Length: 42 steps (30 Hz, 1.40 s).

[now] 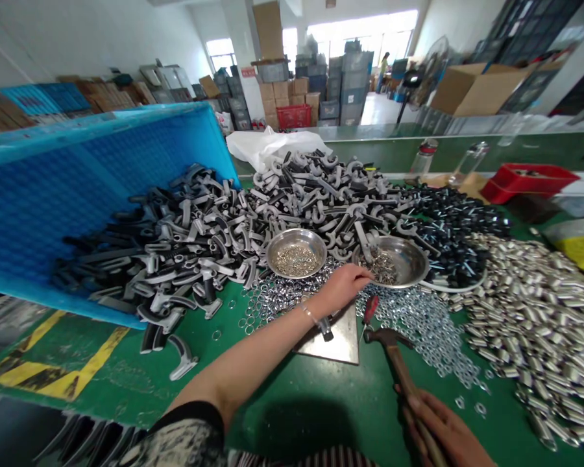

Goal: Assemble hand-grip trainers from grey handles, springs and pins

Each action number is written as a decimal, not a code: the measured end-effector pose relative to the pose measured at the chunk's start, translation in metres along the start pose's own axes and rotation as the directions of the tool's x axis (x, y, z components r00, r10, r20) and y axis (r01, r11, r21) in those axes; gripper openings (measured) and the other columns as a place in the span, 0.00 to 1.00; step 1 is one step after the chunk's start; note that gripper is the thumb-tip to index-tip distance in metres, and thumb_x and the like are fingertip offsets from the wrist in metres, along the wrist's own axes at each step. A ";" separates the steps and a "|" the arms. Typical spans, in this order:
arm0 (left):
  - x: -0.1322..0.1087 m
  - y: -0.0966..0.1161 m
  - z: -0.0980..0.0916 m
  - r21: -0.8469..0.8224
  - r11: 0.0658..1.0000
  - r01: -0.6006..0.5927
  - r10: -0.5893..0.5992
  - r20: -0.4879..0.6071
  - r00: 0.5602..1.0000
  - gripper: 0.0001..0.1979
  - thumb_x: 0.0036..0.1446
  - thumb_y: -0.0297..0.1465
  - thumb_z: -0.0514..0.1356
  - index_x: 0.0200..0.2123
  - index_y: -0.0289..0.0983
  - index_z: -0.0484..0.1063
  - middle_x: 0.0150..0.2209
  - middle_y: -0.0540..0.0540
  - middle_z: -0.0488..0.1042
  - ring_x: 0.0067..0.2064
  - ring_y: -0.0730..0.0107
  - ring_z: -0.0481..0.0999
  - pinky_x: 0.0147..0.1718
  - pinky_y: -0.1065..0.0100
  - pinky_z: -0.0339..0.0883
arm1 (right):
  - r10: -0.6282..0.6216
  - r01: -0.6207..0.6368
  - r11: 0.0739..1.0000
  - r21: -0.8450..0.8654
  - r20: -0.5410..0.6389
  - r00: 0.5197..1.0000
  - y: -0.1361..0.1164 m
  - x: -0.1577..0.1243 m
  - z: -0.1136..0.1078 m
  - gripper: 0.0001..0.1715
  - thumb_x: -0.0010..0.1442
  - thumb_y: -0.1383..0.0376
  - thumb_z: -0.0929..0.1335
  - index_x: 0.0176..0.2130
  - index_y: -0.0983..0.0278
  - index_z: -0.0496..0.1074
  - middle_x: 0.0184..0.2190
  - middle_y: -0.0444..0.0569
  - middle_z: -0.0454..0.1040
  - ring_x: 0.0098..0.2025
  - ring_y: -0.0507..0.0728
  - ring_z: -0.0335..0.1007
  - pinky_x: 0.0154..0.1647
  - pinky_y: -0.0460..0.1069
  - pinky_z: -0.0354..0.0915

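Note:
My left hand point(346, 285) reaches across to the near left edge of a steel bowl point(413, 263) of small metal pins point(383, 267). Its fingers are pinched together, and whatever they hold is too small to make out. In my right hand point(442, 421) is the wooden handle of a claw hammer point(394, 353), whose head rests near a red-handled screwdriver point(370, 311). Under my left wrist lies a metal plate point(338, 350), with a partly hidden dark-tipped part point(327, 331) on it. A second steel bowl point(274, 243) holds tiny brass-coloured pieces point(296, 261).
Grey-and-black handles point(224, 233) spill from a tipped blue crate point(78, 162) and pile up behind the bowls. Loose nuts point(418, 324), rings point(263, 301), black-headed bolts point(457, 227) and silvery metal sleeves point(540, 324) cover the right side. A red bin point(525, 185) stands behind.

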<state>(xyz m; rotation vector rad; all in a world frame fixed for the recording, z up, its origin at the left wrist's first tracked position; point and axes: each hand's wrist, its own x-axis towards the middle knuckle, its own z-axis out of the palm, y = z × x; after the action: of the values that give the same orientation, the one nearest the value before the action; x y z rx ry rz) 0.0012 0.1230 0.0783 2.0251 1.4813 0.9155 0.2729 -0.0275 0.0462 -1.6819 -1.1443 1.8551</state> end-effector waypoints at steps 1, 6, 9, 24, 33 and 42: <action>-0.022 -0.002 -0.006 -0.120 0.991 0.053 -0.056 -0.029 0.998 0.07 0.63 0.31 0.59 0.41 0.37 0.76 0.40 0.48 0.79 0.43 0.69 0.77 0.45 0.69 0.68 | 0.057 -0.060 0.996 0.062 0.038 0.998 -0.009 0.003 0.006 0.28 0.53 0.42 0.70 0.44 0.59 0.70 0.23 0.42 0.72 0.18 0.52 0.67 0.12 0.43 0.61; -0.103 -0.022 -0.020 -0.163 0.920 0.355 -0.378 -0.141 0.915 0.09 0.61 0.35 0.61 0.32 0.36 0.75 0.33 0.48 0.76 0.37 0.67 0.75 0.38 0.68 0.66 | 0.019 -0.015 0.999 -0.040 0.102 0.995 -0.043 0.017 0.008 0.25 0.57 0.42 0.68 0.39 0.58 0.66 0.16 0.35 0.60 0.12 0.48 0.52 0.09 0.42 0.54; -0.112 -0.031 -0.013 0.051 0.915 0.400 -0.388 -0.163 0.907 0.09 0.60 0.34 0.62 0.29 0.36 0.74 0.33 0.47 0.76 0.38 0.67 0.74 0.39 0.68 0.64 | -0.145 0.172 0.969 -0.177 0.153 0.978 -0.057 0.024 0.004 0.23 0.61 0.42 0.64 0.34 0.57 0.65 0.17 0.37 0.62 0.16 0.51 0.61 0.18 0.45 0.65; -0.117 -0.013 -0.015 0.432 0.879 0.201 -0.192 -0.064 0.979 0.42 0.49 0.53 0.66 0.59 0.30 0.63 0.55 0.31 0.67 0.57 0.43 0.64 0.56 0.46 0.55 | -0.505 0.606 0.531 -0.592 0.353 0.788 -0.104 0.037 0.011 0.33 0.67 0.53 0.62 0.68 0.52 0.58 0.64 0.47 0.66 0.64 0.66 0.63 0.63 0.61 0.60; -0.136 -0.007 -0.001 0.176 0.902 0.395 -0.390 -0.064 0.918 0.53 0.50 0.39 0.68 0.70 0.30 0.41 0.52 0.34 0.71 0.58 0.43 0.64 0.60 0.47 0.53 | -0.321 0.535 0.663 -0.524 0.447 0.835 -0.112 0.057 0.036 0.33 0.67 0.51 0.59 0.68 0.50 0.56 0.47 0.50 0.80 0.43 0.64 0.79 0.44 0.56 0.72; -0.159 0.011 0.005 -0.074 0.942 0.328 -0.336 -0.168 0.927 0.49 0.53 0.42 0.66 0.71 0.42 0.41 0.54 0.38 0.70 0.57 0.49 0.67 0.61 0.44 0.56 | -0.696 0.729 0.234 -0.643 0.413 0.588 -0.098 0.079 0.049 0.28 0.65 0.58 0.64 0.63 0.56 0.67 0.62 0.56 0.68 0.60 0.68 0.65 0.61 0.65 0.60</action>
<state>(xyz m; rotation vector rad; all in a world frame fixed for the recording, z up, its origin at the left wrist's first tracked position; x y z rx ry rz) -0.0188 -0.0313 0.0445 1.6230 1.8145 0.9936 0.1873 0.0743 0.0694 -0.9937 -2.4557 0.7643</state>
